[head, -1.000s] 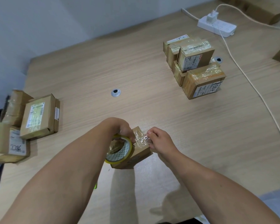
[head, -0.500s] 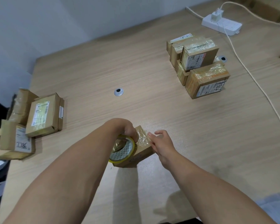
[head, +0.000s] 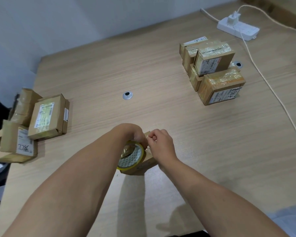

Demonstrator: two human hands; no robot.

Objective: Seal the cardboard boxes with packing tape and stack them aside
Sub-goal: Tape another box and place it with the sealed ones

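While small brown cardboard box (head: 144, 165) looks light, stiff (hold by edges), L hand (head: 136, 135) fingers grip yellow tape roll (head: 131, 159), R hand (head: 161, 143) pinches clingy tape end (head: 149, 148).

Small brown box (head: 144, 165) sits tilted near the middle front of the desk (head: 161, 65), with a clear tape roll (head: 132, 157) standing against its left side. Taped-up boxes (head: 215, 72) are stacked far right, and another pile (head: 46, 117) lies at the left edge.
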